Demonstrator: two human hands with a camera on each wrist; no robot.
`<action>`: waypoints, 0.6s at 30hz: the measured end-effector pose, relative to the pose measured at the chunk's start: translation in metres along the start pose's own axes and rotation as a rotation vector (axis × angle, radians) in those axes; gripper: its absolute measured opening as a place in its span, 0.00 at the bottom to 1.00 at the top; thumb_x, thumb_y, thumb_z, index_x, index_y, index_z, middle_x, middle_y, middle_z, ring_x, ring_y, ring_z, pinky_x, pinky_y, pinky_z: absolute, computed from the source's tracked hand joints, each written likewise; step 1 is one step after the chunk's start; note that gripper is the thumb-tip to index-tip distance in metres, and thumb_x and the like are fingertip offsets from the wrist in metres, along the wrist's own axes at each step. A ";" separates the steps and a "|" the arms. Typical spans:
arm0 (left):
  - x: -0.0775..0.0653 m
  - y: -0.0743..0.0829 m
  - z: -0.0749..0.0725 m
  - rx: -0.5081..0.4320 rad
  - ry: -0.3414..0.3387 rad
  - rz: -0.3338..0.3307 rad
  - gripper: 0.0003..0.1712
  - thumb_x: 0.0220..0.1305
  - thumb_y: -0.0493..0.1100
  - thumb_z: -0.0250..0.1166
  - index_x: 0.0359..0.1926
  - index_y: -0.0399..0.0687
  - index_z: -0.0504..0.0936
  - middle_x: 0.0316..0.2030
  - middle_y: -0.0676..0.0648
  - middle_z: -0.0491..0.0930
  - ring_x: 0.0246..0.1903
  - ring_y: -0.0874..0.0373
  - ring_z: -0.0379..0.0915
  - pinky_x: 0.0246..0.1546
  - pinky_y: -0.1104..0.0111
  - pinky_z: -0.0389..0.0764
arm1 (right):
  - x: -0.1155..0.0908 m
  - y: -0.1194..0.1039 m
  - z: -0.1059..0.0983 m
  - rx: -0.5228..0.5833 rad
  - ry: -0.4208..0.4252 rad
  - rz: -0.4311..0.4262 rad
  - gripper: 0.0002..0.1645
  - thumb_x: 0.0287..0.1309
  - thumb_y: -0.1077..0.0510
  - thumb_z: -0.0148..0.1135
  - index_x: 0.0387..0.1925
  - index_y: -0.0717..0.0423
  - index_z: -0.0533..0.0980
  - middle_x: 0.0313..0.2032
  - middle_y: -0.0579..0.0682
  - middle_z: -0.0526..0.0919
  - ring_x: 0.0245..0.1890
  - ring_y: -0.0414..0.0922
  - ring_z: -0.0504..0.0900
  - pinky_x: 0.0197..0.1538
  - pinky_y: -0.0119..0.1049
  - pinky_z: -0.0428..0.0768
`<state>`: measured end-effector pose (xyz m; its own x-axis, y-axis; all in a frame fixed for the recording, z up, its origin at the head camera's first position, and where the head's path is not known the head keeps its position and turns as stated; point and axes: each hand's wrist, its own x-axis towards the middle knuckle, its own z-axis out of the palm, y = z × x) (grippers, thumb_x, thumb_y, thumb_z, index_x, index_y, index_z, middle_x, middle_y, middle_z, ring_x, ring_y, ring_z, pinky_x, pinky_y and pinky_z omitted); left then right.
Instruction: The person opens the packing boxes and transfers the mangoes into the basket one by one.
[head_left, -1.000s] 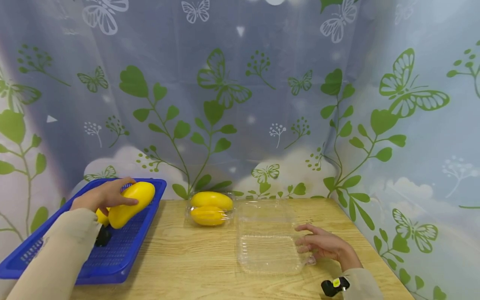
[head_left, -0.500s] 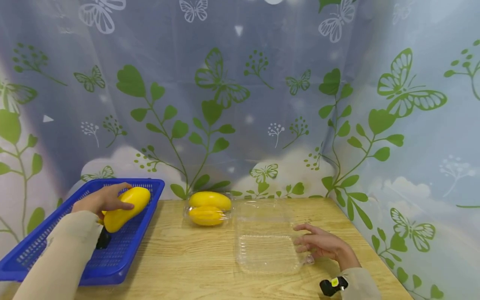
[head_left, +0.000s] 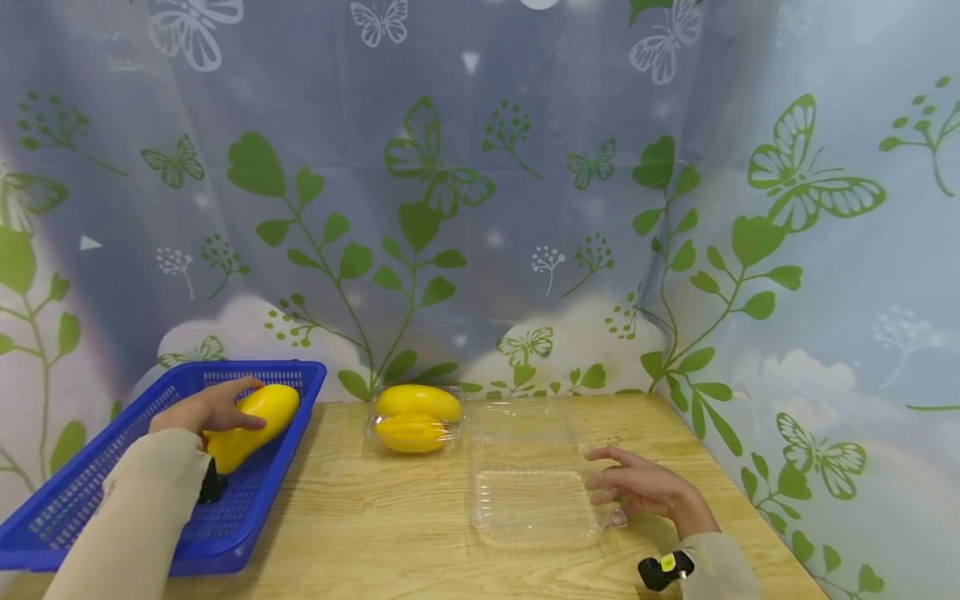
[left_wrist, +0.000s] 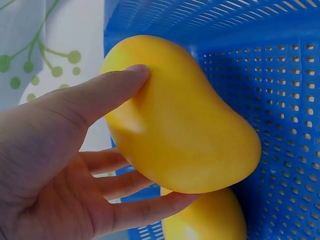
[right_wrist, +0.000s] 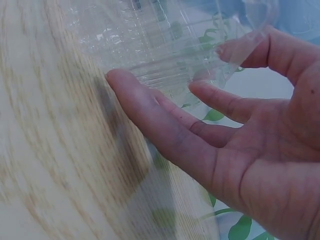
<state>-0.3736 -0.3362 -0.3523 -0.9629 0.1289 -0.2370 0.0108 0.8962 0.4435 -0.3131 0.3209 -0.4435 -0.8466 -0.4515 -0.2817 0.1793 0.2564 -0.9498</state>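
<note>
My left hand [head_left: 210, 408] grips a yellow mango [head_left: 262, 421] inside the blue basket [head_left: 232, 550]. In the left wrist view the thumb lies on the mango [left_wrist: 180, 125] and the other fingers support its underside. A second mango [left_wrist: 205, 220] shows just below it, by the perforated basket wall [left_wrist: 285, 90]. My right hand [head_left: 645, 487] is at the right edge of an opened clear plastic clamshell box [head_left: 536, 508]. Its fingers are spread and relaxed, with the fingertips right at the clear rim [right_wrist: 165, 65] in the right wrist view.
Left of the opened box, a clear plastic box [head_left: 453, 435] holds two yellow mangoes [head_left: 416, 404] at the back of the wooden table [head_left: 375, 517]. A patterned curtain [head_left: 480, 250] hangs close behind the table and along its right side.
My left hand has lowered the mango a little, deeper into the basket. My right hand stays at the clamshell box's edge. The head view has shifted slightly.
</note>
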 end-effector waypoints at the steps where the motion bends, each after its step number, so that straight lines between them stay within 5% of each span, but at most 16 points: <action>1: 0.001 -0.001 0.001 0.006 -0.001 0.001 0.47 0.67 0.52 0.70 0.75 0.35 0.56 0.71 0.16 0.51 0.60 0.20 0.64 0.40 0.43 0.86 | 0.000 0.000 0.000 -0.002 0.000 0.000 0.41 0.76 0.54 0.52 0.79 0.65 0.47 0.67 0.73 0.71 0.58 0.55 0.83 0.42 0.45 0.89; 18: 0.018 -0.013 0.021 -0.099 -0.061 -0.060 0.48 0.67 0.48 0.71 0.75 0.32 0.54 0.68 0.17 0.54 0.58 0.25 0.68 0.52 0.37 0.82 | 0.001 0.000 -0.001 -0.006 0.002 -0.008 0.41 0.77 0.53 0.52 0.80 0.60 0.47 0.66 0.72 0.72 0.56 0.54 0.84 0.39 0.45 0.89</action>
<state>-0.3850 -0.3369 -0.3801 -0.9427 0.1051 -0.3167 -0.0756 0.8571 0.5095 -0.3142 0.3218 -0.4440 -0.8491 -0.4517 -0.2738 0.1694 0.2581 -0.9512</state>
